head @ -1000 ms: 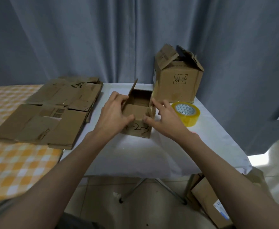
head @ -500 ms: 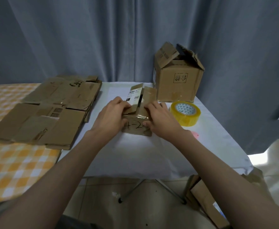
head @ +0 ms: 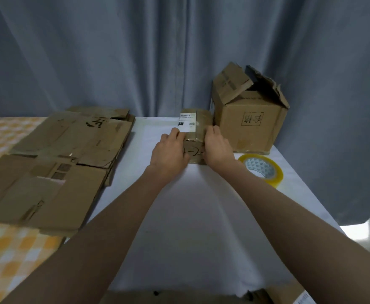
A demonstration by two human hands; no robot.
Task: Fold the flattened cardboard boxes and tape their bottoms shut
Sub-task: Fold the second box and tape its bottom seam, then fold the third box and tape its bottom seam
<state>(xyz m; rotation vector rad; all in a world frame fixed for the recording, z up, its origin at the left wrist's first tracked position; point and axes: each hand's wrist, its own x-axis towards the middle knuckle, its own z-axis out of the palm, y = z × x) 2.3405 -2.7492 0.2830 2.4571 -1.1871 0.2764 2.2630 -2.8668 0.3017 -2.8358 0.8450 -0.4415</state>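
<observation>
The small cardboard box (head: 194, 137) is sitting on the white-covered surface (head: 193, 207), just in front of the larger folded box (head: 248, 119), with its flaps lying closed on top and a printed white label (head: 187, 123) showing on the far flap. The left hand (head: 168, 150) and the right hand (head: 218, 148) are bracing it from either side, fingers reaching over the top edges, apparently to be keeping the flaps flat and the seam closed until tape goes on. Each grip is closing on the box's sides; nothing else is being held. The board is looking worn, soft-cornered and brown, with handwritten marks on the near face. The roll of yellowish clear tape (head: 262, 170) is lying flat near the right forearm, within easy reach. Flattened cardboard boxes (head: 54, 167) are waiting in an overlapping stack to the left, partly over an orange checked cloth (head: 15, 255). A grey curtain (head: 135, 51) is hanging behind.
</observation>
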